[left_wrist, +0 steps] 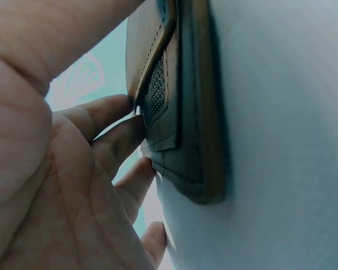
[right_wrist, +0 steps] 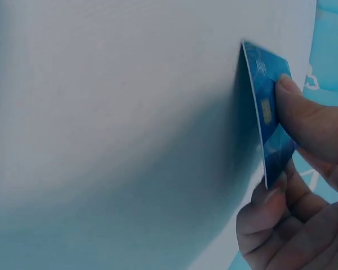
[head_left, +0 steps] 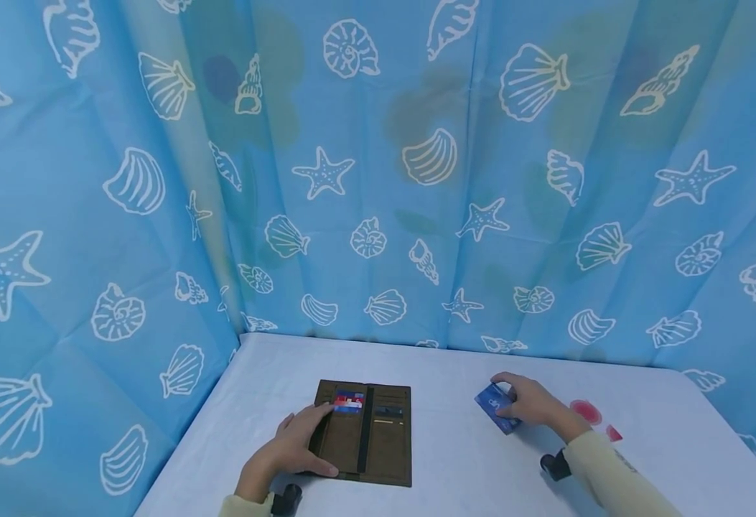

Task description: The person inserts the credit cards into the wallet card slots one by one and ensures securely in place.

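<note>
A brown long wallet (head_left: 390, 449) lies unfolded on the white table. A red and blue card (head_left: 350, 402) shows in its left half; a dark card (head_left: 388, 411) sits in a right-hand slot. My left hand (head_left: 294, 443) rests at the wallet's left side, fingers spread along the edge and thumb over the lower part. In the left wrist view its fingertips (left_wrist: 136, 126) touch the wallet edge. Off to the right, my right hand (head_left: 533, 402) pinches a blue bank card (head_left: 490, 402) between thumb and fingers. The right wrist view shows the card (right_wrist: 265, 84) tilted up, its chip visible.
Reddish-pink printed shapes (head_left: 586, 411) mark the white tablecloth (head_left: 442, 402) beside the right wrist. A blue curtain (head_left: 378, 187) with white shell and starfish prints stands behind the table and along its left side.
</note>
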Demonstrator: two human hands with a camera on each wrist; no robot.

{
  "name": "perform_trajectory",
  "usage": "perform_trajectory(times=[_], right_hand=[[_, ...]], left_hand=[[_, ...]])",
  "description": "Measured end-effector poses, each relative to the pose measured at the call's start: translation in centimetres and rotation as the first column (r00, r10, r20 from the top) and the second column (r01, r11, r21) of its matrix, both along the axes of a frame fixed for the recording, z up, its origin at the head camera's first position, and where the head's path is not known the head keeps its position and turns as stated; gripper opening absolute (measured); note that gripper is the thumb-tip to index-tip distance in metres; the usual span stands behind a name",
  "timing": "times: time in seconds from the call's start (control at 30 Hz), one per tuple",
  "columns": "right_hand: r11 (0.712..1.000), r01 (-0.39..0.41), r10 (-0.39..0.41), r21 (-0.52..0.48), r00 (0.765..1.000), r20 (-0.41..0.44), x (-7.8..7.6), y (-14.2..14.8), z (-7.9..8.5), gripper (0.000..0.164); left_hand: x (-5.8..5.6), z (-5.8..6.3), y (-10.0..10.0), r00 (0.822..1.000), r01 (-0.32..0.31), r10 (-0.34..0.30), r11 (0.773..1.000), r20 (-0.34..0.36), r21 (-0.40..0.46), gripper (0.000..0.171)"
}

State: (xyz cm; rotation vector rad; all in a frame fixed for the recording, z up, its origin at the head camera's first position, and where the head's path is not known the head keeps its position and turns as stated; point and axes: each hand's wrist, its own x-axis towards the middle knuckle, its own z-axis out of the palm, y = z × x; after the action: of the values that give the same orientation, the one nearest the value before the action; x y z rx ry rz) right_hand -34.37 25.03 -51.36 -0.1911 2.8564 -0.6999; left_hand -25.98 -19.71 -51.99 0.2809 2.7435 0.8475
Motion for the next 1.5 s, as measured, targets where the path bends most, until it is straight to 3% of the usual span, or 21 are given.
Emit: perform_trajectory(times=[0.17, 0.4, 0.57, 0.8, 1.07, 1.27, 1.5], right_hand=[[1.000, -0.026, 0.026, 0.001, 1.000, -0.002, -0.2, -0.3, 0.5, 0.055], [0.994, -0.052, 0.053, -0.095, 0.999, 0.003, -0.4, -1.1, 1.9, 0.054], [0.986, -0.022, 0.020, -0.167, 1.000, -0.018, -0.6, -1.7, 1.5, 0.049], [0.943, 0.060, -0.052, -0.328, 0.998, 0.035, -1.6, -3.9, 1.5, 0.048], [0.913, 0.070, -0.071, -0.403, 0.997, 0.013, -2.9, -6.9, 1.1, 0.047], [0.857, 0.089, -0.102, -0.507, 0.995, 0.002, -3.7, -8.9, 0.8, 0.047], [0.821, 0.126, -0.154, -0.557, 0.988, -0.004, -4.4, -10.9, 0.5, 0.045]], left_hand=[[-0.2, 0.0, 0.0, 1.000, 0.002, -0.002, 1.000, -0.006, -0.001, 0.109], [-0.3, 0.4, -0.1, 1.000, -0.009, 0.009, 1.000, -0.008, -0.012, 0.108], [-0.4, 0.5, -0.2, 1.000, -0.010, 0.010, 1.000, -0.011, -0.027, 0.107], [-0.3, 0.3, -0.6, 1.000, -0.028, 0.028, 0.999, -0.001, -0.027, 0.107], [-0.1, 0.3, -0.5, 1.000, -0.010, 0.010, 1.000, -0.008, -0.015, 0.108], [0.2, 0.4, -0.5, 1.000, 0.005, -0.005, 1.000, -0.010, 0.002, 0.106], [0.0, 0.2, 0.0, 1.000, 0.010, -0.010, 1.000, -0.003, -0.003, 0.106]])
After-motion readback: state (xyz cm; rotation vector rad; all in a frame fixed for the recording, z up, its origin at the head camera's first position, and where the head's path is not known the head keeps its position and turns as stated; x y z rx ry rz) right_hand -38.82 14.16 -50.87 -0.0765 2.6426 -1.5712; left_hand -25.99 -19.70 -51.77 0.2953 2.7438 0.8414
